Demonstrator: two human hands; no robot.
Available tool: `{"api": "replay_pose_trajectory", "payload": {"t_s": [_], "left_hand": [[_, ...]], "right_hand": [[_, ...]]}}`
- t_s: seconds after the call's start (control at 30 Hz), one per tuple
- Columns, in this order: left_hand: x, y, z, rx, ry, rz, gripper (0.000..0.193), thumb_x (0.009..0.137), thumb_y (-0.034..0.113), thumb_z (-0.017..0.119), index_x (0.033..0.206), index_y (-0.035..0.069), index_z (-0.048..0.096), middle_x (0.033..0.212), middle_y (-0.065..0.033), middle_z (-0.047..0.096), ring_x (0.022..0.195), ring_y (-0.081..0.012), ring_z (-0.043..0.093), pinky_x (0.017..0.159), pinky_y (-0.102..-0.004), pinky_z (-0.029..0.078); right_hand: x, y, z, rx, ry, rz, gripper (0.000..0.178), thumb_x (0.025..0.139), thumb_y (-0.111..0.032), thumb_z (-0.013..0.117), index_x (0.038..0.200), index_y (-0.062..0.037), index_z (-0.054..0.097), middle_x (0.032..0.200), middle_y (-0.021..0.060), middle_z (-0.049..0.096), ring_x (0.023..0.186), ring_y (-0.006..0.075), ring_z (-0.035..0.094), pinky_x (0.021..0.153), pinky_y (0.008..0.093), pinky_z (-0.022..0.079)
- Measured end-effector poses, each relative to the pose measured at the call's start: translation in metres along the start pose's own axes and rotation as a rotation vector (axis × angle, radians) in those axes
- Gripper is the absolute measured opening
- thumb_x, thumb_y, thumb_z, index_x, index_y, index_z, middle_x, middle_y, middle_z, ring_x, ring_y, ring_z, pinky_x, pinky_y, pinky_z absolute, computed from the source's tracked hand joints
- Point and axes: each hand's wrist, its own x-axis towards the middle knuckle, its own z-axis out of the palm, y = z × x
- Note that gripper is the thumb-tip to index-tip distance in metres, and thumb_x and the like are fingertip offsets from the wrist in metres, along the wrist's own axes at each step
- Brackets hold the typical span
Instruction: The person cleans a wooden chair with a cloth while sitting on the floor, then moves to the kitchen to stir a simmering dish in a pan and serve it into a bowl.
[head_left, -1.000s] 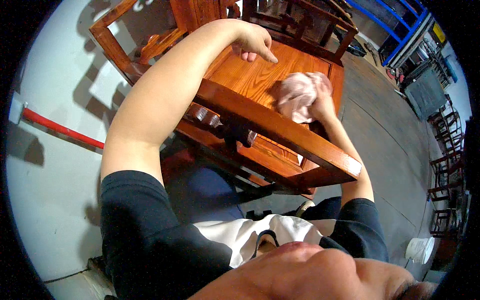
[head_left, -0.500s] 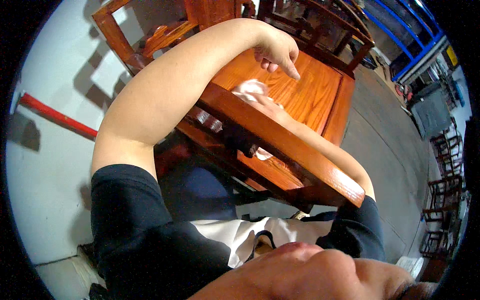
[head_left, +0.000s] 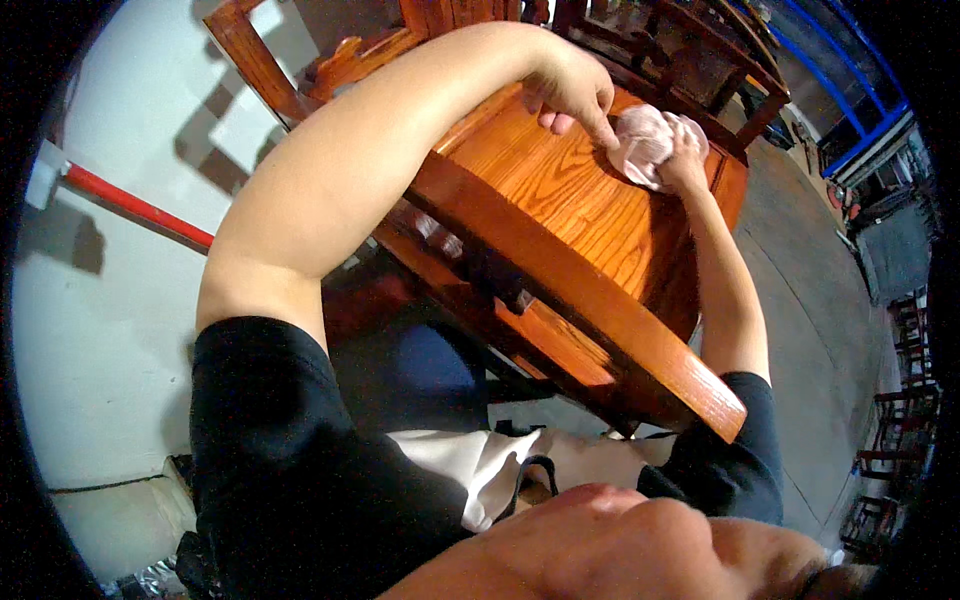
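Observation:
A glossy reddish-brown wooden chair stands before me, its flat grained seat (head_left: 540, 180) below my hands and its curved armrest (head_left: 560, 270) crossing in front of my chest. My right hand (head_left: 685, 160) reaches past the armrest to the seat's far right corner and presses a bunched pale pink cloth (head_left: 645, 140) there. Over the back of the seat, my left hand (head_left: 572, 92) holds nothing. Its index finger stretches down beside the cloth's left edge; whether it touches the cloth or wood I cannot tell. The other fingers curl loosely.
A dark carved backrest (head_left: 690, 70) rises behind the seat. Left of me are a white wall (head_left: 130, 330) and a red pipe (head_left: 140, 210). Grey floor (head_left: 800, 330) runs along the right, with several dark chairs (head_left: 895, 410) and a blue metal frame (head_left: 865, 140) beyond.
My right hand has slid the cloth across the seat, from near the armrest to the far right corner. My left hand has shifted slightly and still points down.

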Motion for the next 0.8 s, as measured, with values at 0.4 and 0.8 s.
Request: {"api": "replay_pose_trajectory", "payload": {"t_s": [0.4, 0.8], "left_hand": [[-0.010, 0.033, 0.004, 0.120, -0.008, 0.131, 0.053, 0.078, 0.053, 0.063, 0.094, 0.003, 0.056, 0.071, -0.0083, 0.058, 0.061, -0.0175, 0.056, 0.052, -0.0317, 0.045], [0.000, 0.001, -0.004, 0.032, -0.065, -0.010, 0.059, 0.077, 0.055, 0.062, 0.105, 0.003, 0.056, 0.078, -0.0092, 0.061, 0.064, -0.0179, 0.057, 0.057, -0.0347, 0.048]], "right_hand": [[-0.171, -0.142, -0.087, 0.365, -0.249, -0.569, 0.065, 0.070, -0.025, 0.061, 0.129, -0.0089, 0.039, 0.135, 0.0209, 0.031, 0.122, 0.0412, 0.035, 0.099, 0.0479, 0.034], [-0.004, -0.154, -0.005, 0.358, -0.122, -0.317, 0.077, 0.066, -0.014, 0.061, 0.136, -0.0129, 0.032, 0.136, 0.0194, 0.034, 0.130, 0.0350, 0.028, 0.105, 0.0424, 0.027]]}}
